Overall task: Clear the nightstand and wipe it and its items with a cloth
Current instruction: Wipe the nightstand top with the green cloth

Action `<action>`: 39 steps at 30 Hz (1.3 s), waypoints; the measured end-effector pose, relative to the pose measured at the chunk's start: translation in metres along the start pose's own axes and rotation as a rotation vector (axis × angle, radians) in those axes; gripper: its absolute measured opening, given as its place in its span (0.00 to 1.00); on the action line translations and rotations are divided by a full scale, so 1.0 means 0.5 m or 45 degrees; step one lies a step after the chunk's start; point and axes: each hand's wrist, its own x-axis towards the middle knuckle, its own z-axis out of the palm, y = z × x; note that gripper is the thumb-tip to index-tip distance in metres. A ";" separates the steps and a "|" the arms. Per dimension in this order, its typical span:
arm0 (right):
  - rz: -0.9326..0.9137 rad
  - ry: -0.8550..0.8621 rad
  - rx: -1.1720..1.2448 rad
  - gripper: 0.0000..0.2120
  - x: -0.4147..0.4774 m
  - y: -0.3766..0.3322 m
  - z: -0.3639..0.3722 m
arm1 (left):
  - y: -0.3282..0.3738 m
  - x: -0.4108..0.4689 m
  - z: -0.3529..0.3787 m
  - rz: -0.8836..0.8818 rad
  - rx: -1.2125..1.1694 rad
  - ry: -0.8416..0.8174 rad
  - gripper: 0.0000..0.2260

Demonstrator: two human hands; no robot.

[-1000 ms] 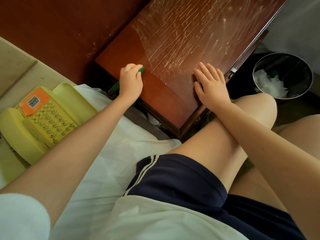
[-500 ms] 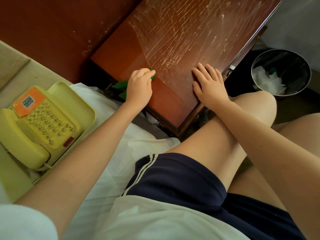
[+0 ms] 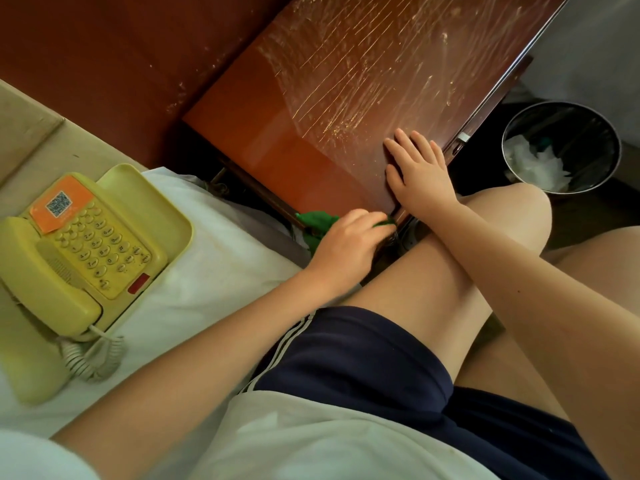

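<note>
The brown wooden nightstand (image 3: 311, 109) fills the upper middle, its bare top scratched and streaked. My left hand (image 3: 349, 242) grips a green cloth (image 3: 317, 220) at the nightstand's near corner and edge, most of the cloth hidden under the fingers. My right hand (image 3: 417, 171) lies flat, fingers spread, on the top near its right front edge. A yellow telephone (image 3: 86, 251) with an orange sticker and coiled cord lies on the white bed sheet at left.
A round black waste bin (image 3: 561, 147) holding crumpled white paper stands on the floor right of the nightstand. A dark red wall panel (image 3: 104, 46) runs behind. My bare knees and dark shorts fill the lower right.
My left hand has dragged the green cloth along the nightstand's left edge toward me, down to the near corner. My right hand has stayed flat in place.
</note>
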 end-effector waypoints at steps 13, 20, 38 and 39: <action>0.023 -0.007 0.029 0.22 -0.002 -0.001 0.000 | -0.261 0.106 -0.155 -0.903 0.130 0.325 0.15; 0.022 -0.008 0.025 0.22 -0.002 -0.001 0.001 | -0.286 0.114 -0.138 -0.820 0.257 0.291 0.16; 0.037 -0.003 0.056 0.22 0.000 -0.003 -0.001 | -0.109 0.065 -0.050 -0.267 0.159 0.133 0.15; 0.038 -0.005 0.049 0.22 0.000 -0.002 0.000 | -0.092 0.060 -0.041 -0.220 0.150 0.118 0.15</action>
